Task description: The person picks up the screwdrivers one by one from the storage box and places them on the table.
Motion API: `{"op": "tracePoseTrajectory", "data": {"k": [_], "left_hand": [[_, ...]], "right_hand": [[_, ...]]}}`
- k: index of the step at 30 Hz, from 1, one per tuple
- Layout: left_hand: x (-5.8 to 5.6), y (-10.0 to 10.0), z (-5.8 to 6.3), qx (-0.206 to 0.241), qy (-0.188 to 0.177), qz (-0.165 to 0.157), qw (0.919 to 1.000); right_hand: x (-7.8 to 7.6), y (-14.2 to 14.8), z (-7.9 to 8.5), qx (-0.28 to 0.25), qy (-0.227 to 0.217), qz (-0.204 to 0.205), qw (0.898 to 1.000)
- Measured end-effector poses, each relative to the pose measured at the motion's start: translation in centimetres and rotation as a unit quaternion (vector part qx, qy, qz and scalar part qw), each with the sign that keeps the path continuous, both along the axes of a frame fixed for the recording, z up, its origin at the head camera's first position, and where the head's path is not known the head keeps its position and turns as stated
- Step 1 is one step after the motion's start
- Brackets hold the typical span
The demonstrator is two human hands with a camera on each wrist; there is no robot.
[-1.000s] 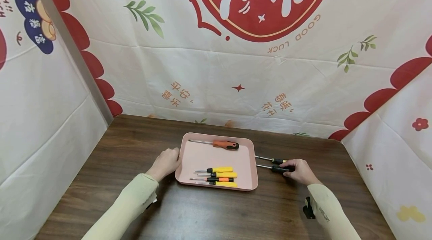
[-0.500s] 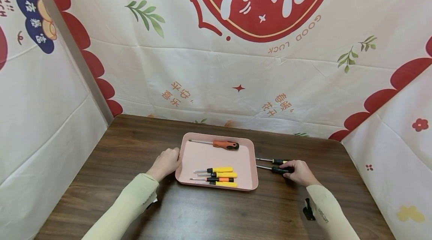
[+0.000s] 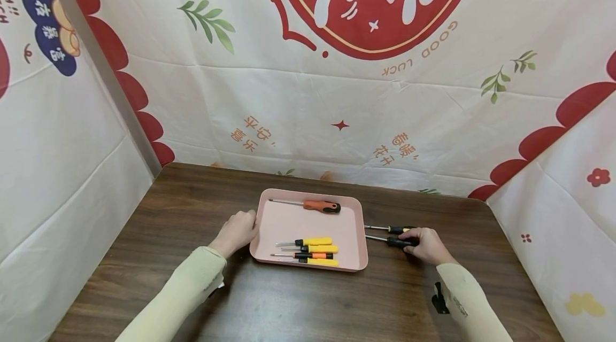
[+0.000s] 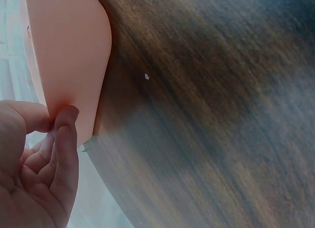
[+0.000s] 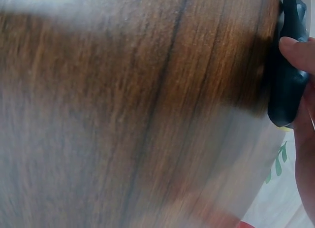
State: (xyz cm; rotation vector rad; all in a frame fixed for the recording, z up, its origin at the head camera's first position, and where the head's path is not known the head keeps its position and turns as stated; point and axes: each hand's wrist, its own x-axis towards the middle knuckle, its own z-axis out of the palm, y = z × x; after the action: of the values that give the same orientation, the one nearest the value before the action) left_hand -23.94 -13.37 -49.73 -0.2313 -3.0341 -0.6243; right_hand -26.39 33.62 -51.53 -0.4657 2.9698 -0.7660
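My left hand pinches the left wall of a shallow pink tray between thumb and fingers. Lying in the tray are an orange-and-black screwdriver along the far side and several small screwdrivers with mostly yellow handles at the near side. To the right of the tray, my right hand grips a black-handled screwdriver, its shaft pointing at the tray's right wall. Just behind it is a black-and-yellow screwdriver, its handle end partly hidden by the fingers.
Everything sits on a dark wood-grain table. A printed white cloth hangs along its back edge, with more cloth at both sides. A black device is strapped at the right wrist.
The two screwdrivers at the right hand have shifted very slightly, their tips a little nearer to me. The left hand and the tray stay where they were.
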Motion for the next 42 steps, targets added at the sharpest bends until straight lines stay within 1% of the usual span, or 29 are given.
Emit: {"op": "tracePoseTrajectory", "data": {"k": [8, 15, 24, 42], "left_hand": [[-0.06, -0.01, 0.02, 0.001, -0.004, 0.0, 1.0], [-0.09, -0.01, 0.04, -0.002, 0.003, 0.0, 1.0], [-0.15, 0.01, 0.26, 0.002, -0.009, 0.006, 0.9999], [-0.06, 0.12, 0.15, 0.001, -0.017, 0.007, 0.9998]], "right_hand": [[-0.21, -0.16, 0.14, 0.001, -0.005, -0.012, 1.0], [-0.21, -0.06, 0.11, -0.003, -0.005, -0.008, 1.0], [-0.25, -0.14, 0.36, -0.007, -0.023, -0.014, 1.0], [-0.06, -0.31, 0.55, -0.01, -0.025, -0.017, 0.999]]}}
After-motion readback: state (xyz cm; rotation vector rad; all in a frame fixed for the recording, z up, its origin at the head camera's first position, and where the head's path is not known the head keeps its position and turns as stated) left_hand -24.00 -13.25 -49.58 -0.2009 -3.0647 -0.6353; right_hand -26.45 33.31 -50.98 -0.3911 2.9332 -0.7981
